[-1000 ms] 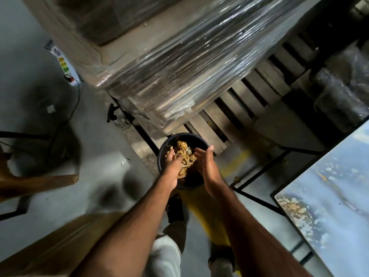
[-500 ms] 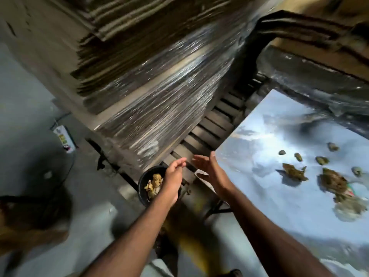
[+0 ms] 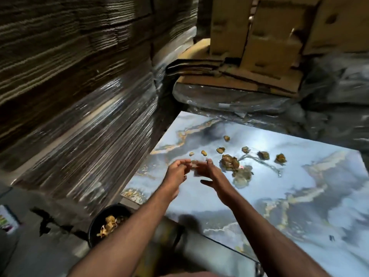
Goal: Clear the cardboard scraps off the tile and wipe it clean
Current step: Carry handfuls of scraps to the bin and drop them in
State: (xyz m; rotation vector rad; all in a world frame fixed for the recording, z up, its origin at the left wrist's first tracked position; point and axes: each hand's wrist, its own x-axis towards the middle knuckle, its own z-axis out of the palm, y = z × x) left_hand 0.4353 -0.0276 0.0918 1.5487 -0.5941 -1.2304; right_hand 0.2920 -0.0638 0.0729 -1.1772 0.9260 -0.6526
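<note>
Cardboard scraps (image 3: 229, 161) are still lying mid-frame on the marbled tile (image 3: 299, 196), wiping not yet begun, while some are sitting in the black bucket (image 3: 95, 230) at lower left, and the left hand (image 3: 176, 172) and right hand (image 3: 207, 172) are hovering empty, fingers loosely spread but blurred.

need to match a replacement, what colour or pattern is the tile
Pale blue-grey marble pattern with gold veining on the tile, seen in the head view.

Looks like a warehouse or storeroom: tall stretch-wrapped stacks of flat cardboard (image 3: 79, 108), plastic-covered bundles (image 3: 229, 96), cardboard boxes (image 3: 269, 37) piled behind, bare concrete floor (image 3: 40, 252)
</note>
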